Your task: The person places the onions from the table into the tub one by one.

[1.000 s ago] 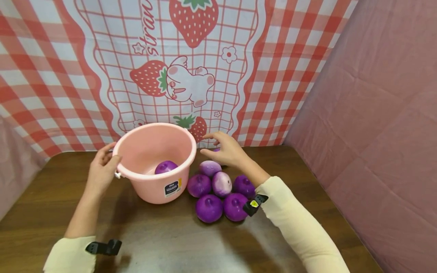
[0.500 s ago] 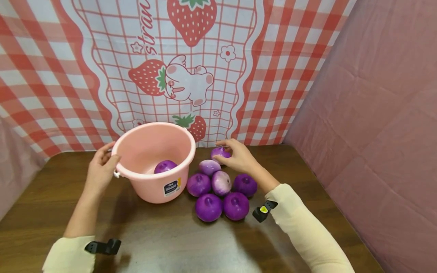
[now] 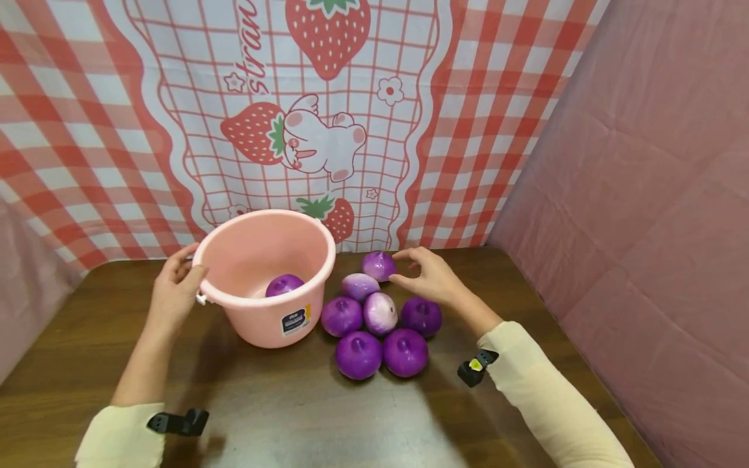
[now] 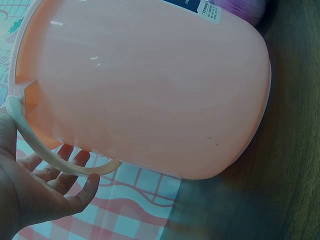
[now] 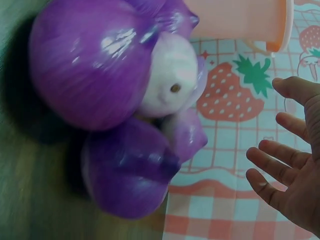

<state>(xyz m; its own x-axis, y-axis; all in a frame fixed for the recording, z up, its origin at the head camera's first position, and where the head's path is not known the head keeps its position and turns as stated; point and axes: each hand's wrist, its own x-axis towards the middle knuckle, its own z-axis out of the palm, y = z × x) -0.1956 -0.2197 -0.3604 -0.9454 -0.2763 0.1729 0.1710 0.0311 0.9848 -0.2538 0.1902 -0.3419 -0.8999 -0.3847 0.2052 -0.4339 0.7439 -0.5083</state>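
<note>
The round rearmost onion (image 3: pixel 378 266) is seen on the surface (image 3: pixel 292 409), just left of the right hand (image 3: pixel 434 278), whose fingers are parted, nothing gripped; contact cannot be told. Farther left, the bucket (image 3: pixel 254 323) is gripped at its rim by the left hand (image 3: pixel 174 289).

"How's the left hand (image 3: pixel 173 279)?"
"Curled in a grip, left forearm (image 3: pixel 143 370) extended forward."
"And the right hand (image 3: pixel 432 277)?"
"Fingers (image 5: pixel 274 167) loosely spread, right forearm (image 3: pixel 476 313) slanting inward from its cream sleeve (image 3: pixel 547 387)."
</note>
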